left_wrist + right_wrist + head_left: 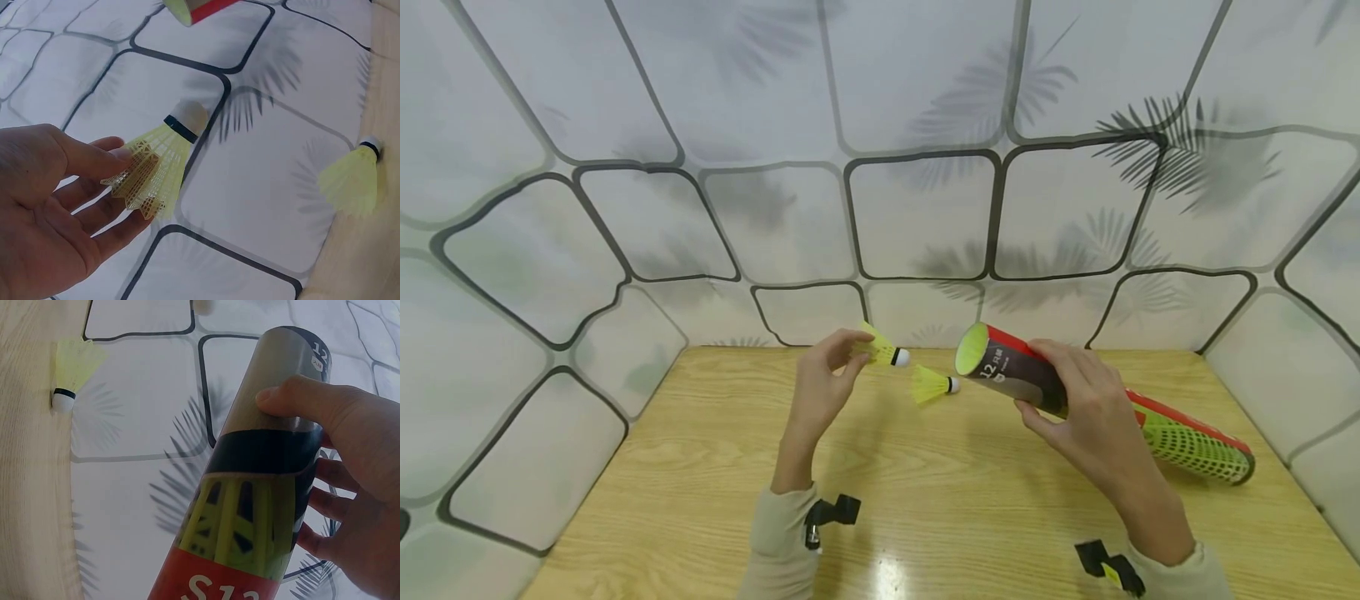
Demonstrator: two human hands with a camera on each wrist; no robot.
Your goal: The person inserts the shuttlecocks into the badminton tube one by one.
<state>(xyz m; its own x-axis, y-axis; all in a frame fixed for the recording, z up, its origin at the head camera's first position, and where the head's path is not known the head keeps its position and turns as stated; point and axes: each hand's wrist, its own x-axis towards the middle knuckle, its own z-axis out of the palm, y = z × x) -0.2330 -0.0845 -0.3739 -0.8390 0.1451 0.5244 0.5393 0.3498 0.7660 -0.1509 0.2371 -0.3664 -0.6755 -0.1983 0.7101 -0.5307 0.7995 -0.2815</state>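
My left hand (824, 377) pinches a yellow shuttlecock (159, 159) by its skirt, the white cork (900, 357) pointing right toward the tube. Around the upper part of a red, black and green shuttlecock tube (250, 487) my right hand (1097, 417) curls its thumb and fingers. The tube is tilted, its open end (973, 350) facing left and up. In the right wrist view, shuttlecocks show through its clear band. A second yellow shuttlecock (932, 385) lies on the table between the hands, also seen in the left wrist view.
The wooden table (715, 467) reaches back to a wall (925, 217) covered in a stone-and-leaf pattern. Side panels with the same pattern stand at left and right. The tube's far end (1240, 467) extends over the table's right side.
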